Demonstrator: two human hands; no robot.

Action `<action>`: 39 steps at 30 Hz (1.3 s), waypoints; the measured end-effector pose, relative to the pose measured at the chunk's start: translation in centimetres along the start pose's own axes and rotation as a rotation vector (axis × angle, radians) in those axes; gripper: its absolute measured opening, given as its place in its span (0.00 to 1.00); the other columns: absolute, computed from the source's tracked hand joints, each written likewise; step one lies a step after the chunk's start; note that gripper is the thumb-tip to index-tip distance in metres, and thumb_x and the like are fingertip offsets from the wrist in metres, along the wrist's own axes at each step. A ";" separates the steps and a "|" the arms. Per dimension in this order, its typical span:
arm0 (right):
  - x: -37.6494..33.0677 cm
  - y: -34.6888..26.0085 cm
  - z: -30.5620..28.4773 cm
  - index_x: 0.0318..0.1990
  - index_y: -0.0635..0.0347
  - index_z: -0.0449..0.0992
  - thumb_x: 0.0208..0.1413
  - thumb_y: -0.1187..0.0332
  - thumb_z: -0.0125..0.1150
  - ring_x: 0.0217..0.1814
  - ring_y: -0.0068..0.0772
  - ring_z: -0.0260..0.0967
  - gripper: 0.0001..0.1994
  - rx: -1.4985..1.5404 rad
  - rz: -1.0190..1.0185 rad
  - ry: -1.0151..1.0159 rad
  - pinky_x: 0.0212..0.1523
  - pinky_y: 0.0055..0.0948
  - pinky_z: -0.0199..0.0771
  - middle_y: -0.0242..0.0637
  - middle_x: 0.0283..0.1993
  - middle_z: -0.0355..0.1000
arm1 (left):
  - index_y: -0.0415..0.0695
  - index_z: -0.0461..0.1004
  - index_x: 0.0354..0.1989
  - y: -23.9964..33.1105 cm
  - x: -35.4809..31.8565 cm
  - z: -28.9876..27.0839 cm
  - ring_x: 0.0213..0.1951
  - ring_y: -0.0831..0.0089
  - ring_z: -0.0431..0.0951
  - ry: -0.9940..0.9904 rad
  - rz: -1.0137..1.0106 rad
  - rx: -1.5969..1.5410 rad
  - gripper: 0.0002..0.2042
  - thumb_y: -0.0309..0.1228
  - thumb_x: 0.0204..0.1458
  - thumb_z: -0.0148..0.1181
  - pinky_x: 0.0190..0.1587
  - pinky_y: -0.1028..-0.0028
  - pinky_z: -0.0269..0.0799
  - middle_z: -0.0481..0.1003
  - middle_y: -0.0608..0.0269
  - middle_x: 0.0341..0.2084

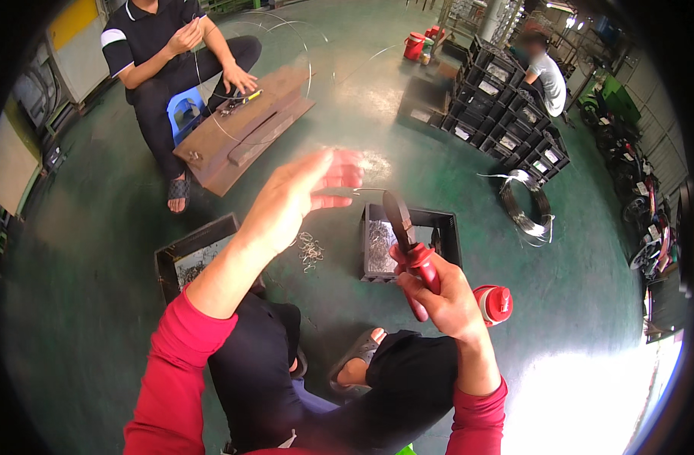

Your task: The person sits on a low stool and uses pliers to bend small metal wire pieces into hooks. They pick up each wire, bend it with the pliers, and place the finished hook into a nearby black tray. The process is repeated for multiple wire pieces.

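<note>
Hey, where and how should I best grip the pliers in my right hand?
Likely by the red handles, coming from the near side, as the right hand does: they reach back toward you, while the dark metal head points away.

Room between bins (456,239); pliers (414,258) block the right one.

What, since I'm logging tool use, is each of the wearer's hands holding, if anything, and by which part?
The right hand holds red-handled pliers by their handles. The left hand is blurred, so whether it holds anything cannot be told.
</note>
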State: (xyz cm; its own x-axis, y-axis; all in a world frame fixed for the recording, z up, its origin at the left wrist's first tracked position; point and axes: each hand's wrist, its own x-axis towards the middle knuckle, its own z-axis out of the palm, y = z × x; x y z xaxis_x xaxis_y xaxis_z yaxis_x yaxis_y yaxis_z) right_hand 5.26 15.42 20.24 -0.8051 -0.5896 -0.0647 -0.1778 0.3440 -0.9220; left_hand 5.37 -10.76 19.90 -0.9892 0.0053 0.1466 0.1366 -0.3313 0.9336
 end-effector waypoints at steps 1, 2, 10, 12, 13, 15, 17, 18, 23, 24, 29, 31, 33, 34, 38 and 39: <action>0.0 0.2 -0.2 0.55 0.65 0.72 0.58 0.73 0.59 0.38 0.18 0.65 0.17 -0.023 0.000 -0.022 0.44 0.23 0.67 0.29 0.38 0.71 | 0.36 0.70 0.56 0.1 -0.1 -0.2 0.49 0.67 0.76 -0.034 -0.011 0.091 0.19 0.38 0.65 0.47 0.50 0.65 0.73 0.76 0.56 0.45; 0.1 0.4 -0.2 0.55 0.65 0.72 0.58 0.74 0.58 0.31 0.16 0.64 0.17 -0.028 -0.058 -0.029 0.37 0.21 0.68 0.30 0.37 0.71 | 0.37 0.72 0.55 0.0 -0.3 -0.3 0.46 0.69 0.77 -0.065 -0.056 0.165 0.18 0.37 0.64 0.48 0.48 0.67 0.74 0.77 0.57 0.43; 0.3 1.4 -0.6 0.56 0.65 0.70 0.58 0.78 0.54 0.20 0.14 0.58 0.18 -0.011 -0.004 -0.158 0.24 0.19 0.62 0.34 0.38 0.73 | 0.35 0.73 0.54 -0.5 -0.9 -0.2 0.27 0.78 0.75 -0.299 -0.168 0.184 0.14 0.27 0.63 0.50 0.29 0.78 0.71 0.76 0.64 0.28; 0.2 1.4 -0.7 0.57 0.66 0.69 0.58 0.78 0.54 0.23 0.16 0.61 0.18 0.019 0.018 -0.178 0.28 0.19 0.65 0.36 0.40 0.74 | 0.34 0.72 0.54 -0.7 -1.0 -0.2 0.25 0.80 0.73 -0.292 -0.200 0.133 0.15 0.27 0.63 0.50 0.27 0.79 0.69 0.74 0.66 0.25; 0.2 1.4 -0.8 0.57 0.67 0.69 0.59 0.78 0.54 0.25 0.17 0.65 0.18 0.042 0.034 -0.193 0.31 0.20 0.68 0.37 0.42 0.75 | 0.34 0.72 0.55 -0.7 -1.1 -0.2 0.24 0.80 0.72 -0.278 -0.231 0.129 0.15 0.27 0.63 0.50 0.26 0.79 0.68 0.72 0.66 0.24; 0.2 1.4 -0.8 0.57 0.66 0.69 0.59 0.76 0.55 0.32 0.19 0.68 0.17 0.110 0.066 -0.213 0.37 0.22 0.70 0.36 0.43 0.75 | 0.33 0.71 0.55 -0.8 -1.2 -0.1 0.23 0.81 0.70 -0.274 -0.223 0.090 0.15 0.27 0.63 0.49 0.25 0.79 0.66 0.70 0.68 0.22; 0.2 1.5 -0.6 0.54 0.63 0.72 0.60 0.73 0.57 0.39 0.21 0.67 0.15 0.198 0.090 -0.221 0.43 0.25 0.70 0.29 0.42 0.74 | 0.33 0.70 0.55 -0.8 -1.3 -0.1 0.22 0.82 0.68 -0.255 -0.231 0.081 0.15 0.27 0.63 0.49 0.24 0.79 0.64 0.69 0.68 0.22; 0.3 1.6 -0.6 0.55 0.62 0.72 0.60 0.73 0.57 0.39 0.19 0.67 0.15 0.207 0.093 -0.225 0.42 0.24 0.69 0.29 0.42 0.74 | 0.33 0.70 0.55 -0.8 -1.3 0.0 0.22 0.82 0.68 -0.245 -0.234 0.083 0.15 0.27 0.63 0.49 0.24 0.80 0.63 0.69 0.69 0.22; 0.4 1.9 -0.3 0.56 0.63 0.71 0.60 0.73 0.57 0.40 0.18 0.67 0.16 0.265 0.013 -0.221 0.40 0.21 0.69 0.30 0.43 0.73 | 0.33 0.71 0.55 -0.9 -1.2 0.0 0.23 0.82 0.68 -0.252 -0.244 0.017 0.15 0.28 0.64 0.49 0.24 0.80 0.63 0.69 0.69 0.23; 0.4 1.8 -0.3 0.56 0.62 0.71 0.60 0.73 0.57 0.40 0.18 0.67 0.16 0.265 0.016 -0.222 0.40 0.21 0.69 0.30 0.43 0.73 | 0.33 0.71 0.55 -0.9 -1.2 0.0 0.24 0.82 0.68 -0.258 -0.243 0.014 0.15 0.28 0.63 0.49 0.24 0.80 0.63 0.69 0.69 0.24; 0.3 1.5 -0.7 0.58 0.71 0.67 0.60 0.75 0.55 0.47 0.28 0.72 0.19 0.200 0.157 -0.257 0.51 0.29 0.71 0.41 0.46 0.74 | 0.34 0.71 0.55 -0.7 -1.3 0.2 0.22 0.83 0.67 -0.235 -0.230 0.097 0.15 0.27 0.63 0.49 0.24 0.81 0.62 0.69 0.69 0.22; 0.4 1.6 -0.3 0.56 0.69 0.69 0.60 0.75 0.55 0.42 0.25 0.71 0.17 0.106 0.059 -0.198 0.46 0.26 0.71 0.38 0.42 0.74 | 0.35 0.72 0.55 -0.6 -1.7 0.6 0.20 0.83 0.66 -0.212 -0.176 0.233 0.15 0.27 0.63 0.48 0.24 0.81 0.62 0.69 0.70 0.20; 0.4 1.9 0.0 0.54 0.67 0.71 0.59 0.76 0.55 0.39 0.23 0.70 0.16 0.035 0.015 -0.141 0.42 0.24 0.71 0.35 0.39 0.74 | 0.36 0.73 0.54 -0.6 -2.0 1.2 0.20 0.84 0.67 -0.187 -0.140 0.268 0.14 0.27 0.63 0.49 0.23 0.81 0.63 0.70 0.70 0.19; 0.4 2.0 0.1 0.53 0.67 0.71 0.58 0.76 0.56 0.38 0.22 0.70 0.15 0.013 0.020 -0.113 0.41 0.23 0.70 0.34 0.38 0.74 | 0.37 0.74 0.53 -0.6 -2.1 1.5 0.21 0.84 0.67 -0.177 -0.113 0.283 0.14 0.27 0.63 0.49 0.23 0.80 0.63 0.70 0.69 0.19; 0.7 2.5 0.7 0.49 0.65 0.73 0.56 0.78 0.56 0.36 0.21 0.69 0.12 -0.059 -0.045 -0.018 0.38 0.21 0.70 0.32 0.35 0.74 | 0.36 0.74 0.53 -0.5 -2.6 2.2 0.19 0.84 0.68 -0.125 -0.079 0.453 0.14 0.27 0.63 0.49 0.22 0.80 0.64 0.71 0.68 0.18; 0.7 2.5 0.7 0.48 0.65 0.73 0.56 0.78 0.57 0.36 0.21 0.69 0.12 -0.072 -0.043 -0.019 0.39 0.22 0.70 0.33 0.35 0.74 | 0.35 0.74 0.52 -0.5 -2.8 2.3 0.20 0.84 0.69 -0.110 -0.081 0.463 0.13 0.27 0.63 0.49 0.22 0.80 0.64 0.71 0.68 0.18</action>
State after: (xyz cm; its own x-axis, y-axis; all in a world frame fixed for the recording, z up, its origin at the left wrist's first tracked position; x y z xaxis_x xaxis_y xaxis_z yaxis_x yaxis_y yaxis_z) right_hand 4.66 15.41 17.60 -0.7850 -0.6185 -0.0336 -0.2525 0.3690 -0.8945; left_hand 8.22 -8.41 19.77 -0.9895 0.1217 0.0776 0.0933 0.1291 0.9872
